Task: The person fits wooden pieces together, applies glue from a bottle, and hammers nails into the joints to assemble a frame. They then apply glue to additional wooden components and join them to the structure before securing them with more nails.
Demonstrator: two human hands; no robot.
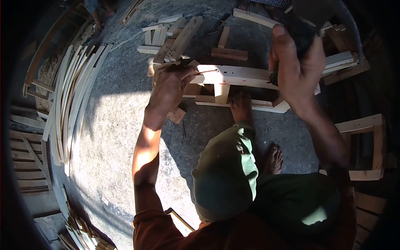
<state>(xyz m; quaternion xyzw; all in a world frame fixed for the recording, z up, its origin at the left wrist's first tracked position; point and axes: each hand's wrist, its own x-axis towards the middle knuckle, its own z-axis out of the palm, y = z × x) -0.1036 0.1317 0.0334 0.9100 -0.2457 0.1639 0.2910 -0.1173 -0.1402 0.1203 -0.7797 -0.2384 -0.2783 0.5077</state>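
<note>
A pale wooden frame (246,74) with a long curved rail lies across the floor in front of me. My left hand (171,85) is closed at the rail's left end, and a thin dark pointed piece (208,71) sticks out from its fingers along the wood. Raised over the frame's right part, my right hand (298,66) is wrapped round a dark-handled tool (302,35). The tool's upper part is a large dark shape close to the camera, too shadowed to name. My bare foot (241,106) rests against the frame's lower rail.
Long thin wooden strips (77,100) lie in a bundle at left. Cut blocks (179,37) are piled beyond the frame, near a T-shaped pair of boards (229,53). Another wooden frame (362,125) stands at right. Part of another person's leg (96,18) shows at upper left.
</note>
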